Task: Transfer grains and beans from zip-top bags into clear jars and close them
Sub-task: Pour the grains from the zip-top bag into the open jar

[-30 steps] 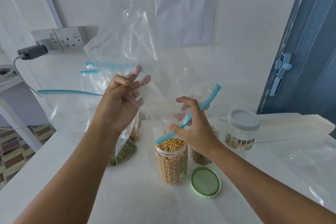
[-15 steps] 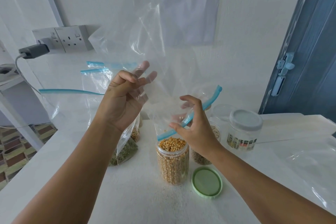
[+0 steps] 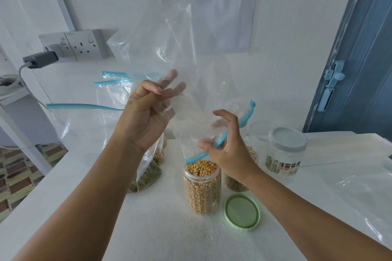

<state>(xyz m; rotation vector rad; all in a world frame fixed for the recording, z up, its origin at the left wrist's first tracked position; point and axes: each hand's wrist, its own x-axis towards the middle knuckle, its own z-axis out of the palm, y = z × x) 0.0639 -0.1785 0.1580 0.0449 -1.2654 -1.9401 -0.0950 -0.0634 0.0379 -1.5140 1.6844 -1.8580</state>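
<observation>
The empty clear bag point(image 3: 169, 53) is held upside down in the air, w/ its blue zip edge point(image 3: 222, 140) right over the open jar point(image 3: 202, 188). The jar stands on the white table point(image 3: 169, 235) & is full of yellow corn bits to the top. Left hand point(image 3: 146, 116) pinches the bag's side, thumb in front, fingers behind the plastic. Right hand point(image 3: 227, 150) pinches the zip edge just above the jar. A green lid point(image 3: 242, 211) lies flat just right of the jar. Behind the right hand is another jar point(image 3: 237, 178) w/ pale grains. A jar w/ a grey lid point(image 3: 285, 152) stands further right. A bag of green beans point(image 3: 146, 178) sits left of the corn jar.
</observation>
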